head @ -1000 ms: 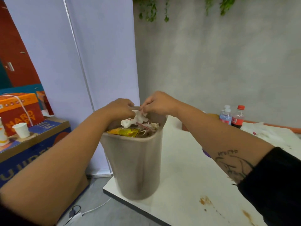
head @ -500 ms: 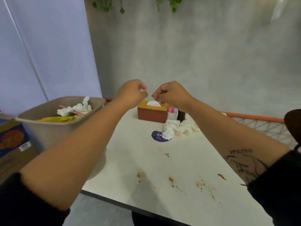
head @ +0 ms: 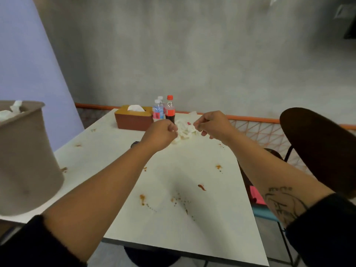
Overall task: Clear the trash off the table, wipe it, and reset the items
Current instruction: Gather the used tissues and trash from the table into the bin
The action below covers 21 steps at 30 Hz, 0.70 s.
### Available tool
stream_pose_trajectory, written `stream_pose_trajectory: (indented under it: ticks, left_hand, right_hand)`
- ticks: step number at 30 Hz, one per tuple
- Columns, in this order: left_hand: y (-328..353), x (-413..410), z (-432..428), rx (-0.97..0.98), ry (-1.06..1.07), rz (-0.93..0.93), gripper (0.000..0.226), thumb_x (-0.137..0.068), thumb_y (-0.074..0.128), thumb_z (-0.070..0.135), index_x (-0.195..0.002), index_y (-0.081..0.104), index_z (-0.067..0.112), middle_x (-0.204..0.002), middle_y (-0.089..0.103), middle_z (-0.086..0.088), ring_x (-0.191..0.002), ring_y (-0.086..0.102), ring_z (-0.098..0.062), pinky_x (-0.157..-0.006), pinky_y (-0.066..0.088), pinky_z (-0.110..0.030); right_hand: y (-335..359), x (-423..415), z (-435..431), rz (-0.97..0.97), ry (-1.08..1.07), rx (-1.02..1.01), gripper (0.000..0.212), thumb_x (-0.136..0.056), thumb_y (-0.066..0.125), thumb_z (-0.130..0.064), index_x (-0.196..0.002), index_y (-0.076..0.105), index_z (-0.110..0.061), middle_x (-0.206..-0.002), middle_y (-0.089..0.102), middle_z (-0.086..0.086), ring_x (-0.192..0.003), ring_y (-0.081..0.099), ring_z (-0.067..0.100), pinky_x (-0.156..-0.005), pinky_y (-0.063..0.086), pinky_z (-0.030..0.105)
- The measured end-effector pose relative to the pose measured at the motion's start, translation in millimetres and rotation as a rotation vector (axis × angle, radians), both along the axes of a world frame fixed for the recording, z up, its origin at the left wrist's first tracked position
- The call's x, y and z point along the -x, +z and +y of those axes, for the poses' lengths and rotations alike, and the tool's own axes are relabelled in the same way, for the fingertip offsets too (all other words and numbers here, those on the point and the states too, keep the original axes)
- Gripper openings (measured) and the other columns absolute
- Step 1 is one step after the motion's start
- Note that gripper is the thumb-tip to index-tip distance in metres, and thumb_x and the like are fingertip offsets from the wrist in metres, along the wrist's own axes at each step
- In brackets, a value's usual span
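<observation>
Both hands hover, fingers curled, over a pile of crumpled white tissues [head: 185, 130] at the far side of the white table [head: 192, 164]. My left hand [head: 159, 134] is at the pile's left edge and my right hand [head: 212, 125] at its right edge. Neither plainly holds anything. A small red cap lies on the pile. Orange-brown sauce stains [head: 142, 197] dot the tabletop. The beige trash bin [head: 28, 151], with tissues inside, stands on the table's left corner.
A brown tissue box [head: 133, 117], a water bottle [head: 158, 111] and a cola bottle [head: 170, 110] stand at the far edge. A dark chair [head: 317, 147] sits at the right. An orange-framed net [head: 256, 130] runs behind the table.
My view swung right, away from the bin. Both hands left the bin, where they dropped tissues, and moved across to the tissue pile by the bottles.
</observation>
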<state>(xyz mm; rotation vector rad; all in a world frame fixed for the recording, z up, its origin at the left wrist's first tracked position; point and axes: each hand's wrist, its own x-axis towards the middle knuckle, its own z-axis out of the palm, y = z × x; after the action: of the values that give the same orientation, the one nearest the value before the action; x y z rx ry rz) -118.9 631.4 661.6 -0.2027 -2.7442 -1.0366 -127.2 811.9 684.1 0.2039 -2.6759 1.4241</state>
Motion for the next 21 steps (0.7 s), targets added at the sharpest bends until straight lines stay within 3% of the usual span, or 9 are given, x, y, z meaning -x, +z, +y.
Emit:
stream_pose_trajectory:
  ticks: [7,11,15,17,21]
  left_hand:
    - [-28,44,0,0.033,0.005,-0.086,0.019,-0.090,0.059,0.022,-0.106,0.066,0.016,-0.115,0.063,-0.001,-0.107,0.058,-0.020,-0.089,0.047,-0.032]
    - [-42,80,-10,0.054,-0.015,-0.127,0.020,-0.091,0.057,0.021,-0.109,0.066,0.017,-0.118,0.063,-0.001,-0.108,0.057,-0.019,-0.090,0.046,-0.029]
    - [-56,114,-22,0.082,-0.051,-0.142,0.020,-0.092,0.055,0.020,-0.109,0.066,0.017,-0.118,0.062,0.000,-0.108,0.057,-0.018,-0.089,0.045,-0.028]
    - [-64,130,-28,0.078,-0.071,-0.153,0.020,-0.092,0.055,0.019,-0.109,0.065,0.016,-0.117,0.063,0.000,-0.107,0.057,-0.017,-0.086,0.044,-0.026]
    - [-79,157,-33,0.085,-0.104,-0.167,0.018,-0.091,0.056,0.019,-0.107,0.065,0.016,-0.117,0.064,-0.002,-0.107,0.058,-0.017,-0.085,0.044,-0.027]
  right_hand:
    - [-35,40,-2,-0.076,-0.044,0.000,0.014,-0.084,0.062,-0.005,-0.073,0.064,-0.014,-0.081,0.062,-0.002,-0.059,0.056,0.009,-0.041,0.036,0.014]
    - [-60,75,-12,-0.138,-0.118,-0.038,0.006,-0.085,0.062,-0.004,-0.085,0.068,-0.004,-0.087,0.064,0.003,-0.065,0.056,0.013,-0.041,0.036,0.013]
    - [-86,115,-17,-0.235,-0.229,-0.121,0.014,-0.082,0.060,-0.003,-0.091,0.069,0.003,-0.080,0.064,0.005,-0.074,0.061,0.021,-0.054,0.045,0.026]
    - [-99,133,-18,-0.258,-0.312,-0.140,0.015,-0.081,0.059,-0.002,-0.090,0.069,0.006,-0.089,0.070,0.013,-0.075,0.064,0.026,-0.068,0.055,0.034]
    - [-117,154,-14,-0.267,-0.434,-0.214,0.022,-0.081,0.057,0.000,-0.098,0.068,0.007,-0.103,0.069,0.018,-0.091,0.067,0.031,-0.083,0.055,0.040]
